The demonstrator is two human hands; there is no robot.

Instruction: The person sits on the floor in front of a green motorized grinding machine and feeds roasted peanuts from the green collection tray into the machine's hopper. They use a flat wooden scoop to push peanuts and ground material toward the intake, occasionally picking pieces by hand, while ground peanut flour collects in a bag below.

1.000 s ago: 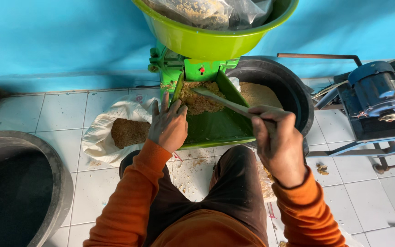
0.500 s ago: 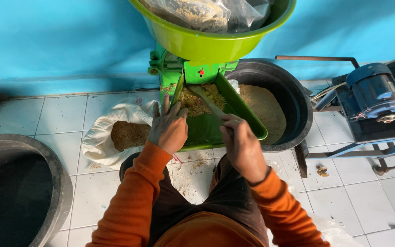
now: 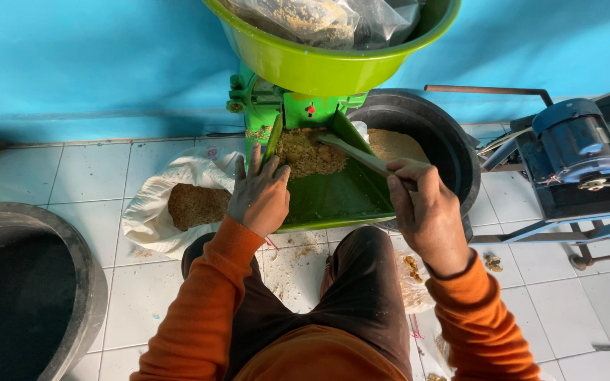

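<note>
The right hand [image 3: 428, 212], right of centre in the frame, is clenched around the near end of a flat wooden stick [image 3: 358, 154]. The stick runs up and to the left from the fist, and its far tip lies in a heap of brownish-yellow crumbly mash [image 3: 308, 152]. The left hand [image 3: 259, 196], just left of centre, holds nothing: its fingers are spread loose and rest flat on the left rim of the green chute [image 3: 340, 194], with the fingertips touching the edge of the mash. The mash sits at the upper end of the chute, right under the green machine body [image 3: 266, 106]. Above that, at the top centre of the frame, a lime-green basin [image 3: 319, 67] carries a clear plastic bag [image 3: 333, 17] of similar meal. Behind the chute, to the right, stands a black tub [image 3: 453, 152] with tan meal inside. On the white tiles at left lies an open white sack [image 3: 157, 212] of brown grain. A second black tub [image 3: 72, 282] fills the lower left corner, and a blue motor [image 3: 577, 141] sits at the right edge.
</note>
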